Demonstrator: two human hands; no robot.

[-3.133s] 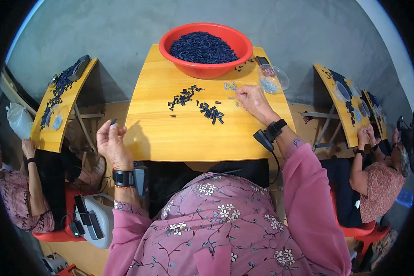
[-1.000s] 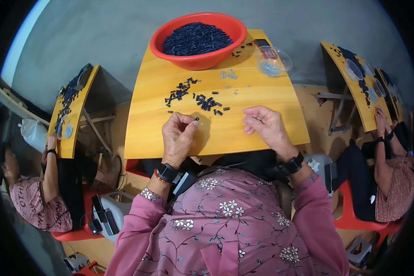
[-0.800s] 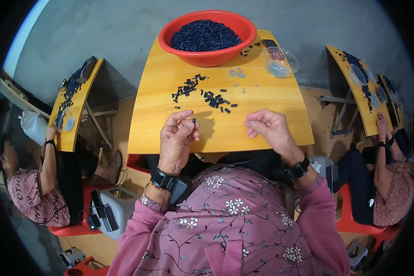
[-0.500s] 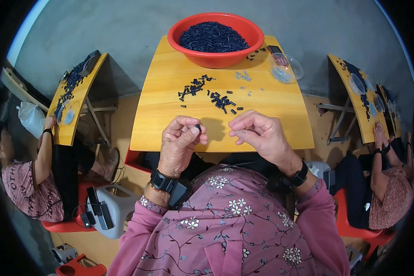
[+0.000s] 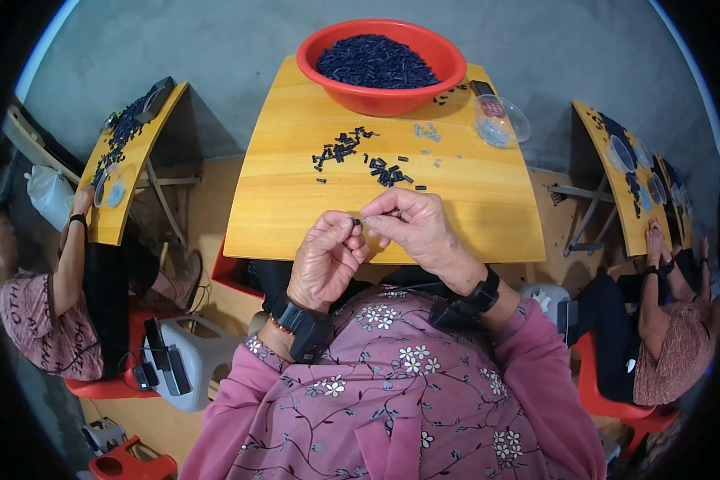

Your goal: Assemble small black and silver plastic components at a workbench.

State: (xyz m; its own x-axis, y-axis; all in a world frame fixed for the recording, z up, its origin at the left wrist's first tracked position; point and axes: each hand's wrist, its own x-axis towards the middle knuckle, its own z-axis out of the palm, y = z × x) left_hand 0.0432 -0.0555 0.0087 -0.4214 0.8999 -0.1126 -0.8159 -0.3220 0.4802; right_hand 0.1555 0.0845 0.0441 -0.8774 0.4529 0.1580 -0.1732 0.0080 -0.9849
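Note:
Between the thumb and forefinger of my left hand is a small black cylindrical piece. My right hand is pinched right beside it, its fingertips close to or touching the piece; whatever they hold is too small to make out. Both hands are above the near edge of the yellow table. Farther off lie two loose heaps of black pieces, a left heap and a right heap. Several tiny clear bits are scattered beyond them.
A red basin full of black pieces stands at the table's far edge. Right of it are a clear plastic dish of tiny clear bits and a dark red device. People work at a left table and a right table.
My right hand has moved left to meet the black piece in my left hand. My left hand has shifted slightly right.

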